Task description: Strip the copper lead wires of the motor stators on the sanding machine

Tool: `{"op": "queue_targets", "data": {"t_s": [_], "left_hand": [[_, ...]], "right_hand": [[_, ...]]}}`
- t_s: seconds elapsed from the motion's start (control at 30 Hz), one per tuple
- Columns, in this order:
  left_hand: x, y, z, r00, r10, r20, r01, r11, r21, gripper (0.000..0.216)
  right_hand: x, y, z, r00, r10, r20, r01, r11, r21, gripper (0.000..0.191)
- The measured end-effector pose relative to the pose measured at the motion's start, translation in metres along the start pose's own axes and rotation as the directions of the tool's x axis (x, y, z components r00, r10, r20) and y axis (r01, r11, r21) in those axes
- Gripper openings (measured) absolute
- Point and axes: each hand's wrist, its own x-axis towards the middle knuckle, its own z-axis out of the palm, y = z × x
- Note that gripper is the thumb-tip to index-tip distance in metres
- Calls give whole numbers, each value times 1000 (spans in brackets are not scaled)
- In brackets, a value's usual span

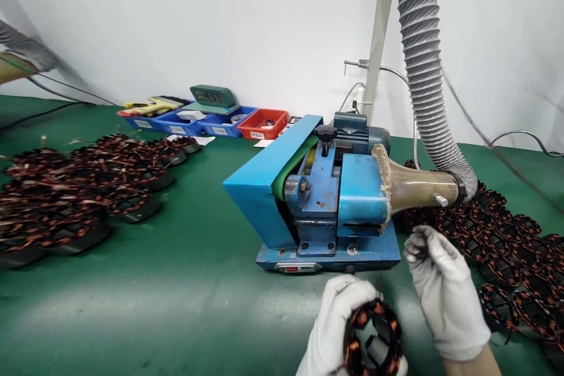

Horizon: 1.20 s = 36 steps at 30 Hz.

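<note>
My left hand (pixel 339 320), in a white glove, grips a round black stator with copper windings (pixel 373 338) low in the middle of the view. My right hand (pixel 445 291), also gloved, hovers just right of it with thumb and fingertips pinched together near the stator's wire ends; what is between them is too small to make out. Both hands are in front of a blue bench machine (pixel 324 200) on the green mat (pixel 189 282).
A grey ribbed hose (pixel 423 70) runs down into the machine's tan funnel (pixel 418 187). Several wound stators lie in a pile at the left (pixel 74 194) and another at the right (pixel 506 252). Blue bins (pixel 194 122) and a red bin (pixel 263 124) stand by the white wall.
</note>
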Motion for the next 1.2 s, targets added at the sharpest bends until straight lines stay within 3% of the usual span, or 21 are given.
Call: {"op": "queue_targets", "data": {"t_s": [0.07,0.13,0.27,0.37,0.57,0.73,0.93,1.2], "left_hand": [[3,-10,4,997,36,-75,-32,998,54,63],[10,-20,9,994,-30,-105,32,999,17,59],[33,-27,17,974,-206,-90,193,972,-133,45],[48,-27,20,945,-314,-89,284,925,-252,47],[56,-27,26,950,-301,-86,275,933,-233,52],[44,-25,24,940,-330,-83,298,916,-268,51],[24,-24,10,963,-262,-63,249,956,-155,52],[58,-22,25,939,-324,-114,287,923,-255,55]], "right_hand": [[-6,13,0,996,-33,85,53,968,-245,20],[-13,29,2,987,-28,160,96,897,-431,24],[-11,50,11,986,-94,136,155,809,-566,24],[0,48,18,981,-93,170,178,777,-604,24],[10,43,19,980,-63,187,164,786,-596,24],[0,44,10,979,-76,188,177,772,-610,23],[-19,56,-5,969,-138,203,236,750,-618,19],[10,46,19,977,-70,201,181,770,-612,21]]}}
